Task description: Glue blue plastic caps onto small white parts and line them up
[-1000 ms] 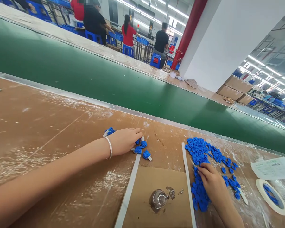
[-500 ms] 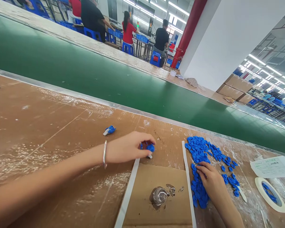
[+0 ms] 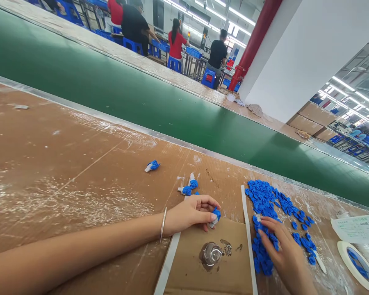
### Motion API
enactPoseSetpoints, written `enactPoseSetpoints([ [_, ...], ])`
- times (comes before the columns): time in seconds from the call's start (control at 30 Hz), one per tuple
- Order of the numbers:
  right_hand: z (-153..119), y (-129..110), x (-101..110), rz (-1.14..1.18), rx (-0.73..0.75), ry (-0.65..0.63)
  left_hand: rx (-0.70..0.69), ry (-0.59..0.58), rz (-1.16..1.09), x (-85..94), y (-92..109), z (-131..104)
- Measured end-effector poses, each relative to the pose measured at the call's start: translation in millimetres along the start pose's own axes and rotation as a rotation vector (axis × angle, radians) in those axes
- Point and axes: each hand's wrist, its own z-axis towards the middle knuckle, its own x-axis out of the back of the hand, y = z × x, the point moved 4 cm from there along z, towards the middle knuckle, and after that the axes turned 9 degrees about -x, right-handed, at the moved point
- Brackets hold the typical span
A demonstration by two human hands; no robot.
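Observation:
My left hand (image 3: 199, 214), a metal bangle at its wrist, pinches a small blue curled piece (image 3: 216, 213) with a whitish part below it. It is above the far edge of a cardboard sheet (image 3: 233, 270), just beyond a small clear round dish (image 3: 211, 254) of transparent material. To the right, my right hand (image 3: 284, 248) reaches over a pile of small blue pieces (image 3: 263, 196). Its thumb and forefinger are a little apart at the pile, with blue pieces showing between and around them. Whether a fingertip touches a piece I cannot tell.
Beyond my left hand lie several blue pieces with white strips (image 3: 187, 189), and another such piece (image 3: 152, 165) farther left. White strips (image 3: 247, 229) flank the cardboard. A tape roll (image 3: 341, 250) and a paper (image 3: 356, 227) are at right. A green conveyor belt (image 3: 172, 110) crosses behind; people sit beyond.
My left hand has moved right and nearer with its blue piece, uncovering the pieces with white strips behind it. My right hand stays at the pile, its fingertips slightly farther apart. The view has shifted.

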Motion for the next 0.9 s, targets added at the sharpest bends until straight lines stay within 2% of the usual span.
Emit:
enactPoseSetpoints([
  [0.07, -4.7, -28.8, 0.2, 0.209, -0.004, 0.003, 0.012, 0.003, 0.002, -1.2, -0.7, -1.3],
  [0.17, -13.1, -71.7, -11.2, 0.436, 0.110, -0.057, 0.031, 0.013, -0.016, -1.6, -2.1, -2.4],
  [0.3, -20.0, -95.4, -28.7, 0.555, 0.016, -0.064, 0.029, 0.001, -0.028, -1.9, -3.7, -1.0],
  [0.37, -21.8, -98.9, -33.0, 0.576, -0.044, -0.044, 0.022, 0.002, -0.028, -1.9, -4.6, 0.1],
  [0.53, -21.1, -98.2, -31.8, 0.628, -0.068, -0.035, 0.002, 0.017, -0.040, -2.6, -5.0, 0.5],
  [0.63, -18.5, -92.5, -25.7, 0.829, -0.084, -0.067, -0.026, 0.050, -0.060, -6.0, -2.1, -2.9],
  [0.7, -17.2, -86.8, -23.7, 1.062, -0.203, -0.083, -0.053, 0.073, -0.078, -10.9, 1.2, -6.9],
  [0.77, -17.7, -81.9, -25.8, 1.274, -0.399, -0.082, -0.071, 0.077, -0.102, -17.9, 4.5, -11.7],
  [0.9, -21.7, -80.9, -35.1, 1.442, -0.703, -0.050, -0.045, 0.044, -0.192, -31.6, 5.6, -20.6],
])
